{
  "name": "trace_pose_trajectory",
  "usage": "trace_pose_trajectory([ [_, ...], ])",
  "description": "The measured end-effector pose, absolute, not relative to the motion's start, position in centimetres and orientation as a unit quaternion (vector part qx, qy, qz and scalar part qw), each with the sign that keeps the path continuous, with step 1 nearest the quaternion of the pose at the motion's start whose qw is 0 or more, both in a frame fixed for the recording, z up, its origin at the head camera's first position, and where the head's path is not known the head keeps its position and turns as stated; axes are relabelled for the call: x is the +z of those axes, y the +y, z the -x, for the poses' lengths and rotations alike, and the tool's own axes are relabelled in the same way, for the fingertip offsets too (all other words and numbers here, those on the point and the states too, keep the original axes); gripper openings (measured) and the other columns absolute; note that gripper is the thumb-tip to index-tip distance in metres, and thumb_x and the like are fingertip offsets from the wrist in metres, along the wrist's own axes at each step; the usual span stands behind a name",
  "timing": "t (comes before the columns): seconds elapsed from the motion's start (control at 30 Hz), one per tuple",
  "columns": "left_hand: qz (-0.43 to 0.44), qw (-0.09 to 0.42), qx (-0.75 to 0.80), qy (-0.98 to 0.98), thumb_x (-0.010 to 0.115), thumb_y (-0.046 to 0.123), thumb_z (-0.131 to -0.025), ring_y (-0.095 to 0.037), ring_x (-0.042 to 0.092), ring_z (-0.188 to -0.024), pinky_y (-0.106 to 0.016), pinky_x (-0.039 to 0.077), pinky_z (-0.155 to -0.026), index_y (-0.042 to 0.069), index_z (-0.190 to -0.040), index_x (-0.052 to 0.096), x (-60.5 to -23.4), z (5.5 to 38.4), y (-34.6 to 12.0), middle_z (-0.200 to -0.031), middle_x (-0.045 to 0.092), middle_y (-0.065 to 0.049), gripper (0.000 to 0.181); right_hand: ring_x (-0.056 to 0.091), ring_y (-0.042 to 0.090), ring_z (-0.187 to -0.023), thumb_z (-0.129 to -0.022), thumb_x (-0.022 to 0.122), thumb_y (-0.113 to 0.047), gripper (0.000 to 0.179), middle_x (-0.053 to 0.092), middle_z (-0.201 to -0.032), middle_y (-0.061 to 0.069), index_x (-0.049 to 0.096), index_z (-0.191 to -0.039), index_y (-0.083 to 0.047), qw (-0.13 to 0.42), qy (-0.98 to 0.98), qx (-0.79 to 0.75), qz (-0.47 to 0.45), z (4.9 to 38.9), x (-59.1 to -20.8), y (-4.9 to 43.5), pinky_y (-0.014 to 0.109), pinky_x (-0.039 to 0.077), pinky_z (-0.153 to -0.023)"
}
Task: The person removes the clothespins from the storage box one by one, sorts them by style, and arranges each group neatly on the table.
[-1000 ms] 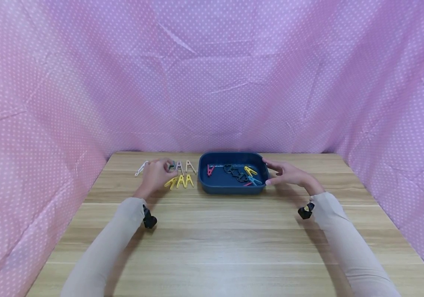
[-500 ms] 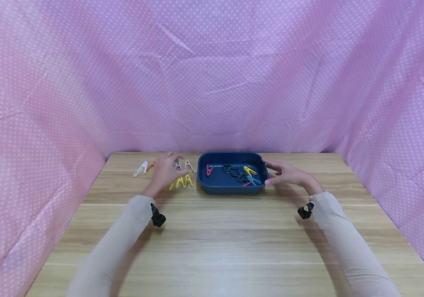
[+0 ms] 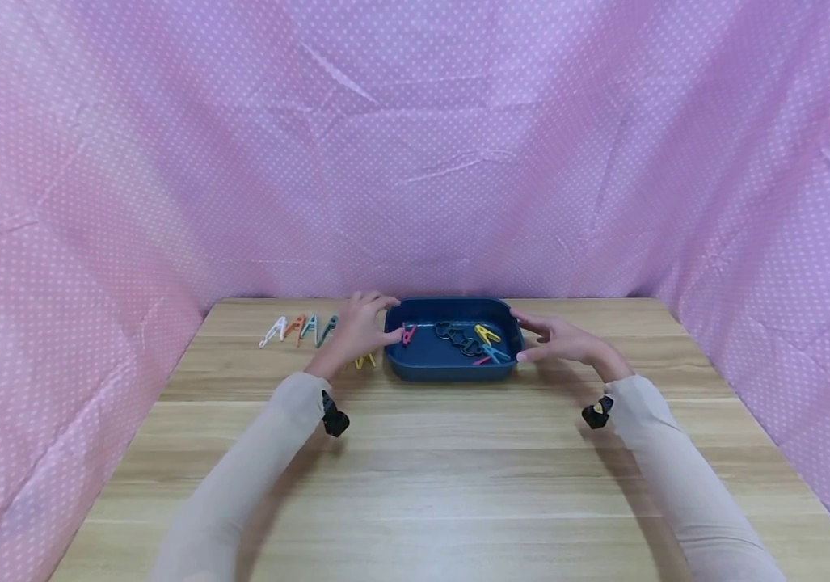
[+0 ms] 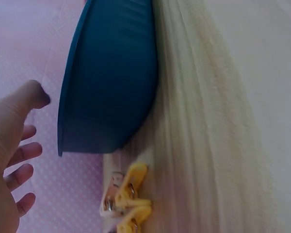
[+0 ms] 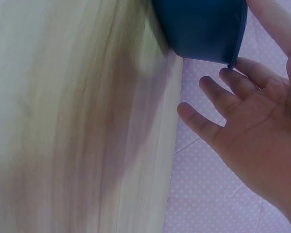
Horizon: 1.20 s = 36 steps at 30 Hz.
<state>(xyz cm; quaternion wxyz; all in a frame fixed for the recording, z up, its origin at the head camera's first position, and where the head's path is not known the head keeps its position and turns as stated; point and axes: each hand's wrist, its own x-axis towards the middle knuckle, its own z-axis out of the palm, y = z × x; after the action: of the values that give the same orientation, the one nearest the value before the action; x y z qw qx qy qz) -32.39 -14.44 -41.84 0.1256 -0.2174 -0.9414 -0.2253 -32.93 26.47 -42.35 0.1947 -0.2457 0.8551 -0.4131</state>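
My left hand (image 3: 358, 327) is over the table at the left end of a dark blue bin (image 3: 451, 373), thumb and fingers spread around nothing. In the left wrist view its thumb is just off the bin's rim. At the opposite end, my right hand (image 3: 562, 339) has its fingertips right at the rim, fingers loosely extended. Inside the bin lie a red clothespin (image 3: 409, 335), a yellow clothespin (image 3: 487, 335), a blue clothespin (image 3: 495, 354) and a dark looped piece (image 3: 458, 336). Yellow clothespins (image 3: 364, 360) show partly below my left hand, which hides others.
Left of my left hand, a white clothespin (image 3: 274, 331), an orange one (image 3: 296, 326), a pale teal one (image 3: 309, 326) and a dark green one (image 3: 327, 329) lie in a row on the wooden table (image 3: 429, 461). A pink dotted curtain (image 3: 429, 162) rises behind the table.
My left hand has moved right from over the row of clothespins to the bin's left end, uncovering the orange, teal and dark green ones. My right hand has stayed at the bin.
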Motion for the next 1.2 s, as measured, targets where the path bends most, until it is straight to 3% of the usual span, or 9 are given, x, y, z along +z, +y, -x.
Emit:
trace_pose_trajectory([
  [0.13, 0.241, 0.09, -0.184, -0.949, 0.082, 0.036, -0.084, -0.029, 0.049, -0.115, -0.051, 0.04, -0.099, 0.018, -0.132, 0.067, -41.5, 32.7, -13.6, -0.132, 0.065, -0.006, 0.053, 0.017, 0.042, -0.156, -0.091, 0.077, -0.025, 0.094, 0.017, -0.17, 0.017, 0.019, -0.163, -0.012, 0.191, 0.853, -0.415, 0.254, 33.0, -42.4, 26.5, 0.063, 0.02, -0.121],
  [0.33, 0.261, 0.023, -0.143, -0.954, 0.083, 0.035, -0.084, -0.027, 0.045, -0.116, -0.049, 0.033, -0.1, 0.017, -0.136, 0.065, -41.0, 33.2, -12.6, -0.14, 0.061, -0.005, 0.059, 0.016, 0.042, -0.156, -0.091, 0.078, -0.024, 0.094, 0.016, -0.17, 0.017, 0.019, -0.163, -0.011, 0.188, 0.853, -0.414, 0.257, 33.1, -42.5, 26.5, 0.063, 0.021, -0.121],
  [0.63, 0.268, -0.033, -0.098, -0.958, 0.084, 0.024, -0.084, -0.029, 0.042, -0.125, -0.05, 0.028, -0.108, 0.015, -0.136, 0.065, -40.4, 33.9, -11.4, -0.142, 0.06, -0.005, 0.056, 0.017, 0.043, -0.155, -0.091, 0.078, -0.022, 0.094, 0.016, -0.17, 0.018, 0.019, -0.163, -0.011, 0.189, 0.853, -0.414, 0.254, 33.0, -42.5, 26.5, 0.063, 0.021, -0.121],
  [0.87, 0.266, -0.039, -0.071, -0.961, 0.083, 0.018, -0.084, -0.027, 0.045, -0.12, -0.048, 0.028, -0.104, 0.014, -0.132, 0.068, -40.7, 34.6, -10.9, -0.134, 0.066, -0.006, 0.051, 0.017, 0.043, -0.155, -0.091, 0.077, -0.022, 0.093, 0.018, -0.169, 0.018, 0.02, -0.163, -0.01, 0.184, 0.851, -0.417, 0.26, 33.1, -42.5, 26.5, 0.063, 0.021, -0.121],
  [1.07, 0.265, -0.041, -0.058, -0.962, 0.072, 0.005, -0.09, -0.026, 0.046, -0.114, -0.046, 0.028, -0.099, 0.016, -0.127, 0.072, -41.0, 35.1, -10.5, -0.129, 0.069, -0.004, 0.038, 0.017, 0.043, -0.155, -0.091, 0.078, -0.022, 0.092, 0.017, -0.17, 0.018, 0.021, -0.163, -0.009, 0.182, 0.848, -0.421, 0.266, 33.2, -42.7, 26.5, 0.063, 0.022, -0.12],
  [1.2, 0.266, -0.035, -0.043, -0.962, 0.073, 0.007, -0.09, -0.026, 0.046, -0.113, -0.046, 0.027, -0.098, 0.017, -0.122, 0.075, -41.1, 35.3, -10.2, -0.126, 0.07, -0.004, 0.033, 0.016, 0.043, -0.155, -0.091, 0.077, -0.021, 0.092, 0.017, -0.17, 0.017, 0.021, -0.163, -0.009, 0.182, 0.845, -0.425, 0.267, 33.2, -42.7, 26.6, 0.064, 0.022, -0.12],
])
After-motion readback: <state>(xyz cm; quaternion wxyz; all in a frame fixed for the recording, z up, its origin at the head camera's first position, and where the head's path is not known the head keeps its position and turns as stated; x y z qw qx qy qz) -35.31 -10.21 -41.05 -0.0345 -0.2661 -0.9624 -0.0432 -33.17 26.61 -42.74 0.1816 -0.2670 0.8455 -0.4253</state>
